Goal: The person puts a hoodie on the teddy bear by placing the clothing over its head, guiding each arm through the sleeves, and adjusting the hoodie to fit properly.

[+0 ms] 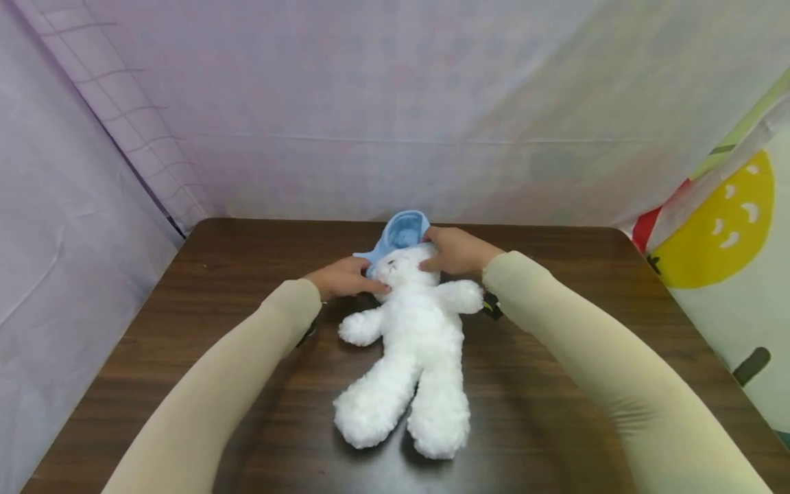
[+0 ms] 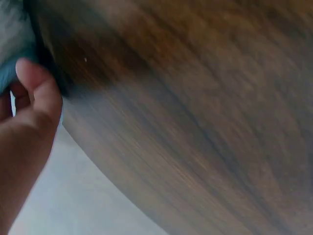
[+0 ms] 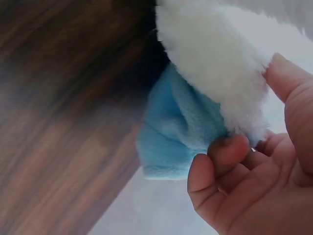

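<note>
A white fluffy plush toy (image 1: 422, 336) lies on its back on the brown table, legs toward me. Behind its head is a light blue soft fabric hat (image 1: 384, 241), its hollow side facing me. On the left, my left hand (image 1: 345, 277) pinches the hat's edge beside the toy's face; the left wrist view shows the thumb on blue fabric (image 2: 9, 73). My right hand (image 1: 459, 251) is at the other side of the head. In the right wrist view its fingers curl at the blue fabric (image 3: 171, 132) while the thumb touches the white fur (image 3: 215, 58).
The dark wood-grain table (image 1: 259, 412) ends just behind the hat, against a pale hanging cloth (image 1: 382, 123). Another white cloth (image 1: 68, 226) hangs on the left. A yellow printed shape (image 1: 719, 233) shows at the right.
</note>
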Demonstrator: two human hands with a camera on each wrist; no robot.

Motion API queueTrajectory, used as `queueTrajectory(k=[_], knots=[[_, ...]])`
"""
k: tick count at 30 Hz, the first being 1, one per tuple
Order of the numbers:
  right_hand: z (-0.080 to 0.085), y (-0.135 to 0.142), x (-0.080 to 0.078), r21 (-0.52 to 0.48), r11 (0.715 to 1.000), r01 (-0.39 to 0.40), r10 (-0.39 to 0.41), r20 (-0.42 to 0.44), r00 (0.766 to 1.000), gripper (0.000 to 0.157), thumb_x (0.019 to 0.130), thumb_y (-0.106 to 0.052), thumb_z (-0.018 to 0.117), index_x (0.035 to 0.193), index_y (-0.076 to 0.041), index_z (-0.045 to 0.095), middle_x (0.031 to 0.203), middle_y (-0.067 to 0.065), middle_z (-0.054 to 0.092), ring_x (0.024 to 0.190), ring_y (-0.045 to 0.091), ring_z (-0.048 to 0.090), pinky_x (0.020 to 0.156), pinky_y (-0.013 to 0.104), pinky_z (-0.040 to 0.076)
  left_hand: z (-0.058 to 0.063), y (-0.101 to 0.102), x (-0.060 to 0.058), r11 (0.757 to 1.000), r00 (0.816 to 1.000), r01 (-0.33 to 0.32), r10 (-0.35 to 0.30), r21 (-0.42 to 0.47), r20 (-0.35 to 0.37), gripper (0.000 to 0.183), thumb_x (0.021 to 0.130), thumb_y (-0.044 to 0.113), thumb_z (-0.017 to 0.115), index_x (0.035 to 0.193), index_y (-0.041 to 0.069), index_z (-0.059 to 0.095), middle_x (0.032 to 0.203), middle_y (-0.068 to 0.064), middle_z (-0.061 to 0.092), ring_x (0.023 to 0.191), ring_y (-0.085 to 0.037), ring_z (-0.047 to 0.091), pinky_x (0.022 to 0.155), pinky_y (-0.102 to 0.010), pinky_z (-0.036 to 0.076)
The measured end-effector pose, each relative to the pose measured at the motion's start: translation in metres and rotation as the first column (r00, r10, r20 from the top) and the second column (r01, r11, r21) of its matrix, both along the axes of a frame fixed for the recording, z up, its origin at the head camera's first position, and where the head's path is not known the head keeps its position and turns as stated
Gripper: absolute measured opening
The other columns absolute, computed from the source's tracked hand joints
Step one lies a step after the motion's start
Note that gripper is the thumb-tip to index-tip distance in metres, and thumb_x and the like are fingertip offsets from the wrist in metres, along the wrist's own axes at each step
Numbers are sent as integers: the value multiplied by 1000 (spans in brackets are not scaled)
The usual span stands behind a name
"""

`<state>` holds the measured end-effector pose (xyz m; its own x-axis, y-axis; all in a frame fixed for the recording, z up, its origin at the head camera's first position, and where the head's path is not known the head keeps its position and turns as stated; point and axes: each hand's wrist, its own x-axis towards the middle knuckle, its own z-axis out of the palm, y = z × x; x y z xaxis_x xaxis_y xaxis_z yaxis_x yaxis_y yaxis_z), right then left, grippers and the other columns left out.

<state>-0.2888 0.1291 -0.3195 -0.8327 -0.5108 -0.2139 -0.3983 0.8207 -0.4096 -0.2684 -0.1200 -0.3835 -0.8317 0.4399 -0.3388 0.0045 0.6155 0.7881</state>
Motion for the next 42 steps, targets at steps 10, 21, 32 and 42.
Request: queueTrajectory(k=[10,21,32,42], knots=[[-12,16,7,-20,1000,1,-3,-118,993,29,96,-27,67,114,-6,55,94,9,62,76,21,55,71,38,45,-4,17,12,995,924,-89,62,-53,-377,54,86,48,74,65,15,36,59,3,27,53,-13,27,57,-31,33],[-15,27,20,67,995,-72,85,-204,975,14,96,-21,60,89,-10,54,71,5,52,63,20,45,62,37,37,-1,28,17,996,833,3,-51,-88,-551,53,93,38,69,59,15,35,57,4,26,52,-10,25,55,-27,30],[-18,43,38,4,1000,7,-7,68,998,50,96,-30,62,131,3,46,117,17,58,103,28,59,86,45,48,-11,30,25,983,875,12,-98,-181,-475,33,92,35,71,90,8,51,71,-5,47,62,-16,41,62,-32,36],[-38,38,46,-13,996,85,-86,-180,980,25,93,-24,70,101,-3,59,76,5,56,66,18,50,62,36,42,-5,42,30,971,825,-102,-38,-215,-563,44,86,26,70,63,18,33,59,5,22,56,-10,18,54,-27,20]])
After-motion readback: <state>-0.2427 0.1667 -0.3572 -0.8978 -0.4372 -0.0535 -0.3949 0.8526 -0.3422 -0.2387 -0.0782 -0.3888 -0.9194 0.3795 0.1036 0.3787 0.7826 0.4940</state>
